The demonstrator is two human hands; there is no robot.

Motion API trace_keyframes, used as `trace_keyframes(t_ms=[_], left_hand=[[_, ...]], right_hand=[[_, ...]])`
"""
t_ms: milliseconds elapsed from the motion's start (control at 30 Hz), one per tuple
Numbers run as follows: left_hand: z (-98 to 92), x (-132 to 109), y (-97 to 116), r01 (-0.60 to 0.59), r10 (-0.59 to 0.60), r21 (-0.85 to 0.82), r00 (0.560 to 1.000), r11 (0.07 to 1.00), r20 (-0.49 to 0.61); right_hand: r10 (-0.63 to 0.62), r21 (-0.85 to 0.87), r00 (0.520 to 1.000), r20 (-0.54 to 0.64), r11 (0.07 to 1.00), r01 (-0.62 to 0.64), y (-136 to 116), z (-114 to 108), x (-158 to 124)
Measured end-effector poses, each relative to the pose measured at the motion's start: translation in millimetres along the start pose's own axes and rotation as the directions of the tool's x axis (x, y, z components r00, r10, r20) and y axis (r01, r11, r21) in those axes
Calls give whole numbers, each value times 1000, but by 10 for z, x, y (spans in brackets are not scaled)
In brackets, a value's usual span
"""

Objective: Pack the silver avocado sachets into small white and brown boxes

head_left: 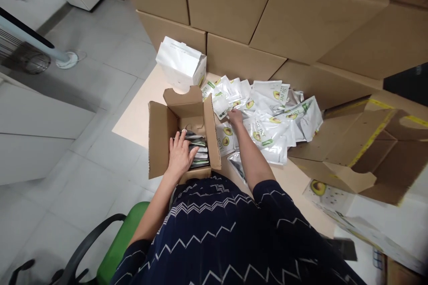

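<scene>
An open brown cardboard box (157, 142) stands at the table's near left side, flaps up. Inside it, flat pouches (199, 155) are packed in a row on edge. My left hand (179, 151) lies over these pouches with its fingers stretched out, touching their tops. To the right of the box, my right hand (236, 117) pinches the edge of a white pouch (221, 105). Around that hand spreads a loose pile of white pouches (264, 129) printed with avocados and green lettering. The fingertips of my right hand are partly hidden.
Behind the pile rises a wall of stacked cartons (230, 4). A white box (180, 62) stands at the table's back left. On the right lies a large open carton (384, 151) with yellow tape. A green chair (125, 236) is at lower left.
</scene>
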State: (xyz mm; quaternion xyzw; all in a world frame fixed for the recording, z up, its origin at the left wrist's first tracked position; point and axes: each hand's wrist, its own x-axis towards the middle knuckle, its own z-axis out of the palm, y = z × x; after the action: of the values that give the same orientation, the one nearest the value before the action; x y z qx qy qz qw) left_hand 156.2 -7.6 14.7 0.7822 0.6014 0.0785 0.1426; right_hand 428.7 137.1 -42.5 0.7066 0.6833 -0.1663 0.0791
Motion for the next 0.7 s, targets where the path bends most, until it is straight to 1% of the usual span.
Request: trace_keyframes(t_ms=[67, 100, 167, 200, 233, 267, 300, 333, 400, 433, 467, 500, 533, 567, 633, 700], left_hand=[[-5, 1, 6, -6, 6, 6, 1000, 1000, -2], [-9, 2, 8, -8, 8, 9, 1000, 1000, -1], [-16, 3, 14, -8, 8, 15, 1000, 1000, 6], [-20, 4, 17, -8, 8, 16, 1000, 1000, 8], [-23, 4, 20, -8, 8, 17, 1000, 1000, 9], [-25, 5, 23, -10, 10, 17, 1000, 1000, 9], [-27, 5, 26, -12, 12, 18, 1000, 1000, 6], [-27, 6, 28, -14, 14, 17, 1000, 1000, 3], [-24, 8, 31, -17, 17, 8, 1000, 1000, -4], [-22, 9, 31, -16, 16, 1, 1000, 1000, -8], [-19, 10, 31, -14, 14, -8, 1000, 1000, -13], [-16, 11, 30, -13, 13, -14, 1000, 1000, -18], [-14, 12, 30, -14, 14, -17, 1000, 1000, -23], [-11, 12, 29, -18, 17, -15, 999, 1000, -29], [-6, 11, 28, -29, 29, -4, 999, 1000, -40], [1, 11, 26, -39, 40, 6, 998, 999, -48]], right_hand=[[120, 41, 991, -58, 992, -118, 17, -22, -18], [186, 93, 976, -109, 980, -176, 33, -54, -41], [284, 233, 930, -233, 945, -230, 81, -177, -125], [314, 308, 902, -298, 926, -220, 108, -274, -191], [322, 370, 873, -366, 911, -181, 132, -396, -275], [305, 412, 846, -437, 904, -113, 148, -542, -377], [276, 443, 812, -515, 896, -24, 153, -709, -495], [240, 458, 766, -596, 886, 78, 143, -890, -624], [158, 440, 658, -736, 850, 289, 68, -1264, -890], [107, 412, 615, -781, 829, 378, 3, -1439, -1011], [42, 371, 586, -809, 810, 454, -80, -1595, -1114], [-45, 317, 574, -818, 797, 514, -180, -1724, -1193], [-151, 253, 579, -801, 791, 557, -295, -1822, -1246], [-270, 181, 597, -756, 790, 586, -424, -1886, -1271], [-484, 21, 654, -581, 795, 607, -717, -1910, -1243], [-608, -129, 706, -364, 783, 608, -1031, -1816, -1128]])
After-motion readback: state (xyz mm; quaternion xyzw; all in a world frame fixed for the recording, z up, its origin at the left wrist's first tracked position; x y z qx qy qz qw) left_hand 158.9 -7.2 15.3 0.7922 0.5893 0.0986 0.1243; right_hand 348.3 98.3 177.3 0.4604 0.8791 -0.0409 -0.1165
